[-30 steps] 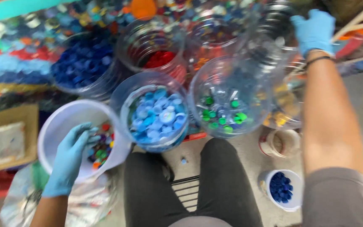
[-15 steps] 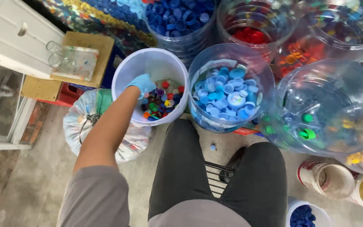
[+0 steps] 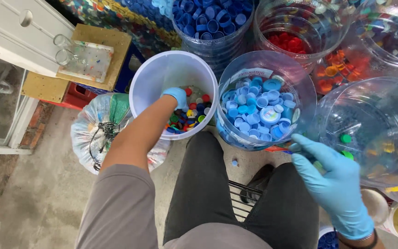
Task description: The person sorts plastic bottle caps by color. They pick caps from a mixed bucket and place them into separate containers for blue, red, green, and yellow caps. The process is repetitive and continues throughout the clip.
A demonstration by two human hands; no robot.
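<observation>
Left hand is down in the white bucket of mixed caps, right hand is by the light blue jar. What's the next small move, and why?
Probably close the left hand on a cap and lift it clear of the white bucket: it already rests on the mixed caps, while the right hand hovers empty beside the jar of light blue caps.

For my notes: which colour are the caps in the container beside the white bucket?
Light blue caps, seen in the head view.

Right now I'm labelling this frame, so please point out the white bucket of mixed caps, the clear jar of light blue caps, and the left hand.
white bucket (image 3: 149, 78), head view, bare inner wall.
clear jar of light blue caps (image 3: 236, 74), head view, upper rim.
left hand (image 3: 177, 97), head view, back of the glove.
</observation>
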